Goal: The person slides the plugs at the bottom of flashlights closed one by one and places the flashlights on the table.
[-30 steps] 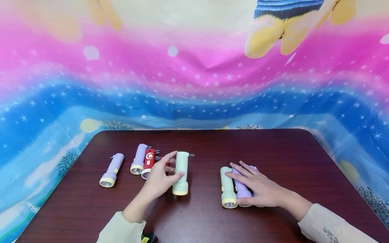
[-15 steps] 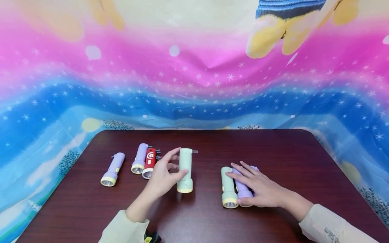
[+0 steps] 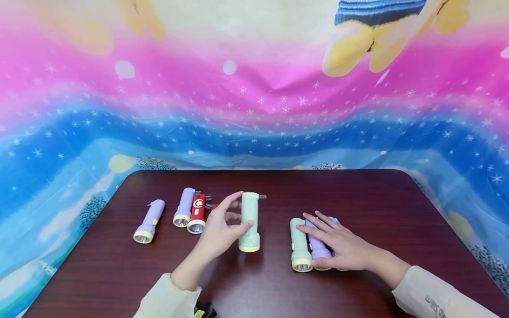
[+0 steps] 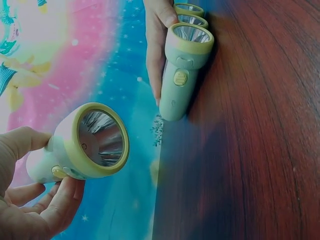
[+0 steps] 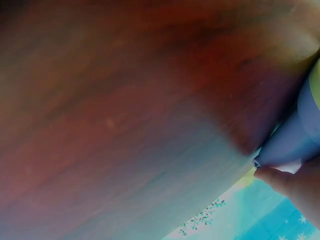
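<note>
One green flashlight (image 3: 249,221) edging rightward in a pinch

Far left, a lone purple flashlight (image 3: 150,221) is lying on the tabletop (image 3: 99,269); next, another purple flashlight (image 3: 184,206) is resting beside a red flashlight (image 3: 197,214). I'm keeping the left hand (image 3: 218,229) pinched on the green flashlight, thumb against fingers, holding it clear of the tabletop. Over this last second I'm carrying it rightward, so its gap to the second green flashlight (image 3: 301,243) is shrinking; I'm judging that as drawing it closer to the right-hand cluster. Farther right, the right hand (image 3: 346,245) is staying put, fingers spread, resting over a third purple flashlight (image 3: 319,248).
</note>
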A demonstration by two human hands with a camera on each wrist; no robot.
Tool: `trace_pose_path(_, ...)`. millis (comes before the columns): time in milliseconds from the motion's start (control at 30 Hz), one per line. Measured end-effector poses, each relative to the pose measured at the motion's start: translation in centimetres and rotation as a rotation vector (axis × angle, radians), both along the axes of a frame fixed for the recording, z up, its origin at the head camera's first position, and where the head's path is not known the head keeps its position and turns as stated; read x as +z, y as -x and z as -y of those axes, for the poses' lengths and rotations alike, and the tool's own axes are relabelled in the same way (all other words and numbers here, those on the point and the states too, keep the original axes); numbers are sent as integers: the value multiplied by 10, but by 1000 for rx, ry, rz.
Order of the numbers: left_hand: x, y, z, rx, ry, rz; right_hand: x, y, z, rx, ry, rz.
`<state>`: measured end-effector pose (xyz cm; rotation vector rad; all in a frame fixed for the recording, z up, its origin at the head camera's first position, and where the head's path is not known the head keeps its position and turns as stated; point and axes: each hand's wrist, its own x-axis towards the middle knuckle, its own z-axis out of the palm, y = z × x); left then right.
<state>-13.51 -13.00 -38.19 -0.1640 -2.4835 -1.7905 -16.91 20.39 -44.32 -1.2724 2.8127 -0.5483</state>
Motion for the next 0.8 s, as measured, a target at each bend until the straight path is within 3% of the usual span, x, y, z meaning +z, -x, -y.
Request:
trace_pose_path(600,4,1,-9,-27,-75,-34,10,-1,2,-32,14,108)
trace_pose_path(800,3,0,-9,-34,-87,-31,14,-3,4,-62,27,86)
